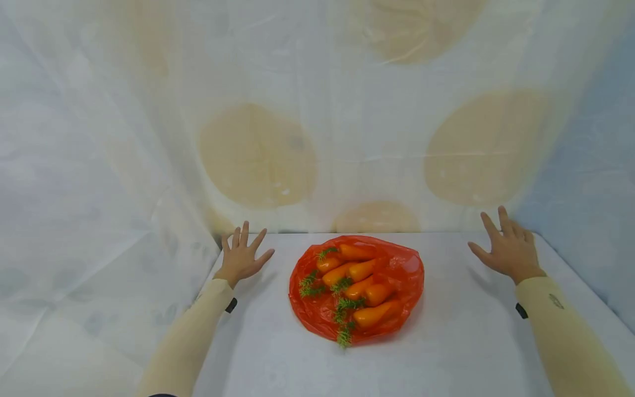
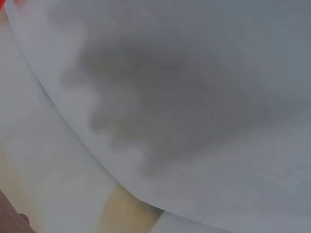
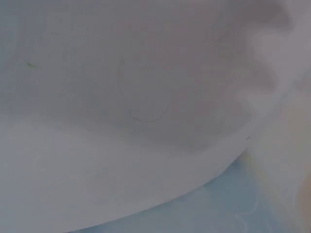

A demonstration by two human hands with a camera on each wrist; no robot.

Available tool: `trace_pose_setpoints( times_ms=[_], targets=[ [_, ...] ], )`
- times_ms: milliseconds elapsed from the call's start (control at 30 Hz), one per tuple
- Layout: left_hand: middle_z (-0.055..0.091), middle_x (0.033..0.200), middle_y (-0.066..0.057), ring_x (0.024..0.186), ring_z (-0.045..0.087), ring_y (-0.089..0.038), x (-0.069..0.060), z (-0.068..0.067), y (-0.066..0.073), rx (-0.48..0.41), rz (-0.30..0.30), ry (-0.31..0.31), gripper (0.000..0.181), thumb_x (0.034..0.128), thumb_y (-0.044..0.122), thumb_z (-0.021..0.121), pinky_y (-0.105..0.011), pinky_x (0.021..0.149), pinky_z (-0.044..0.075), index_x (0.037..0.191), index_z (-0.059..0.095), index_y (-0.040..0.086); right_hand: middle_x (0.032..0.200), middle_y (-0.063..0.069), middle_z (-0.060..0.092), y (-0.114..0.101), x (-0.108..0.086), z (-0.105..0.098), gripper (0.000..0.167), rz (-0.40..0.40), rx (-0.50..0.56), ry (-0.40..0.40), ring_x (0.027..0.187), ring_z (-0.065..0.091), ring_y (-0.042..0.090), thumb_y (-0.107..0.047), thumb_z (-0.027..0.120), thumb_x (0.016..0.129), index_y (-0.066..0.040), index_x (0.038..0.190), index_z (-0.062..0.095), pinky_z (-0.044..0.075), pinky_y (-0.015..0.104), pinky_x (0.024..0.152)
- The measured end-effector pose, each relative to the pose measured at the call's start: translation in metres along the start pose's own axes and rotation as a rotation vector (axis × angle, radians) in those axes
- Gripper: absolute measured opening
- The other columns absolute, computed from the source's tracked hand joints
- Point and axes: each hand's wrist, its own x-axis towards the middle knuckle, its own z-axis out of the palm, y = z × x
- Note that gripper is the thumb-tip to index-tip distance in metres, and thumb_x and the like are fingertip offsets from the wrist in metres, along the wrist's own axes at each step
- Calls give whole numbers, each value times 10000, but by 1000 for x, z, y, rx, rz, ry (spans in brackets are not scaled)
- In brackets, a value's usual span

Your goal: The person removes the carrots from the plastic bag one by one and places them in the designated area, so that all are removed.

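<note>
Several orange toy carrots (image 1: 369,317) with green leafy tops lie in a spread red plastic bag (image 1: 409,275) at the middle of the white table in the head view. My left hand (image 1: 242,260), to the left of the bag, is held with its fingers spread and nothing in it. Off to the right, my right hand (image 1: 511,253) also has spread fingers and holds nothing. Both hands are apart from the bag. A sliver of the left hand (image 2: 12,218) shows in the left wrist view; the right wrist view shows only the other hand's shadow.
The white table (image 1: 461,353) ends at a hanging sheet (image 1: 357,165) with tan round spots behind it. More sheeting (image 1: 74,248) hangs along the left side and a bluish one (image 1: 600,220) along the right. A tiny green scrap (image 3: 30,65) lies on the tabletop.
</note>
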Motion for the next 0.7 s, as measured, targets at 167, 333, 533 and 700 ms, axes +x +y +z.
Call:
trace_pose_setpoints(
  times_ms=[167,333,533,700],
  targets=[
    [-49,1663,-181,1514,9,-449,2,-4,17,-25,49,-4,738,948,686,394,-733,1134,-48,1571,238,322,1631,260,-93,-12,6,-1,892,-32,8,15,1324,231,620,-520,561,927,-115,1586,117,162,775,1058],
    [-60,1666,-163,1520,17,-426,3,-3,32,4,81,-19,757,937,704,389,-715,1150,-30,1572,234,323,1633,256,-83,-22,11,1,898,-35,5,5,1344,224,608,-521,578,919,-115,1584,131,129,767,1097],
    [-14,1665,-178,1515,31,-443,-3,8,57,-61,176,-105,798,900,700,479,-718,1150,-31,1569,236,340,1633,252,-96,-32,13,-1,898,-40,-5,-20,1332,245,607,-552,556,919,-115,1582,135,140,772,1090],
    [32,1663,-184,1513,65,-450,-6,18,80,-62,278,-220,877,853,753,502,-715,1156,37,1570,243,320,1641,238,-70,-44,17,-2,895,-80,-6,-10,1330,280,594,-548,564,916,-127,1584,144,199,765,1076]
  ],
)
